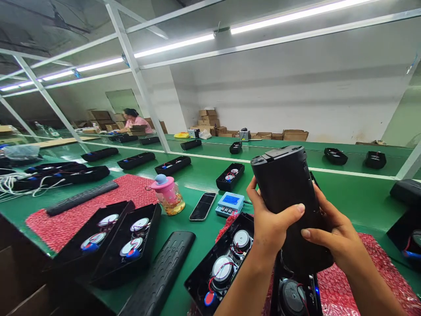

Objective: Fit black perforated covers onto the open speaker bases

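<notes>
Head-camera view along a green desk (197, 175) on an assembly line: at far left, white cables (13, 186) and long black speaker housings (62, 173) lie in rows, with a red bubble-wrap mat (66, 219) nearer the viewer. Two open housings (115, 237) rest on the mat's edge, round drivers facing up, a ribbed grille (158, 276) lying beside them. Mid-desk stand a pink bottle (168, 195), a dark phone (203, 206) and a small blue tester (230, 203). Further back, a person in pink (133, 120) works near stacked cartons (207, 119). At right, the worker's left hand (269, 219) and right hand (332, 232) are both closed around a black speaker body (289, 197), held upright and clear of the desk, thumbs pressed on its near face, above another open housing (223, 263) with wired drivers on a second red mat (378, 259). The step in hand looks like inspecting or fitting this body by feel; a next move would seem to call for a firm two-handed grip and care for the exposed wiring below
</notes>
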`<state>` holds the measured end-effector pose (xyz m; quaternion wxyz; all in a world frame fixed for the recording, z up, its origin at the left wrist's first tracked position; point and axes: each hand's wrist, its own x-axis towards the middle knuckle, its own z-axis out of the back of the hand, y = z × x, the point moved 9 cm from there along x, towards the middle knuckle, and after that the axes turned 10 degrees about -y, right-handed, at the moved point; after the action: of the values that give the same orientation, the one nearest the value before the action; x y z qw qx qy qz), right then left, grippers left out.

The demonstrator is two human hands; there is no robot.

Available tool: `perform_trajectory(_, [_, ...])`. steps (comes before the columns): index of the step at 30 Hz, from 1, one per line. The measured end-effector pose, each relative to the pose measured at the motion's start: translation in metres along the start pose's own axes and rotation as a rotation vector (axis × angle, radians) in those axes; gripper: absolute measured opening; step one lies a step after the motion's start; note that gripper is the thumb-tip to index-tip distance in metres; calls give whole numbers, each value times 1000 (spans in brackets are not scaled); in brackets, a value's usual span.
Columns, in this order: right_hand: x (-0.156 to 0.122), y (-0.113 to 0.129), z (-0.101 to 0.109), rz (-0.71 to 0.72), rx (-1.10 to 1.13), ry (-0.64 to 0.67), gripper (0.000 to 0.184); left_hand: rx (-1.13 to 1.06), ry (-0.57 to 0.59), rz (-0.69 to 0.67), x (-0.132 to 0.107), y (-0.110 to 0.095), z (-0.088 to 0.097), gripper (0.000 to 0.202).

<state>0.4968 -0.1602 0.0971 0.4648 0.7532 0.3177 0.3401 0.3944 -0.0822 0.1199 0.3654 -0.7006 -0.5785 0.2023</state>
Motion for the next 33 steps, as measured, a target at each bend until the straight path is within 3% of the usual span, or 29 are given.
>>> perform_trajectory(12, [1,-2,0,18,-25,32,76,-16,40,-14,-1,-3,-3,86])
perform_trajectory(20, [-5,1,-4,66,-191,76,77,-31,83,8,5,2,-1,88])
perform_trajectory(26, [-3,4,-2,163,-252,73,71,-28,46,29,7,3,0,89])
perform_trajectory(33, [-2,0,-4,105,-255,29,77,51,26,24,9,5,3,90])
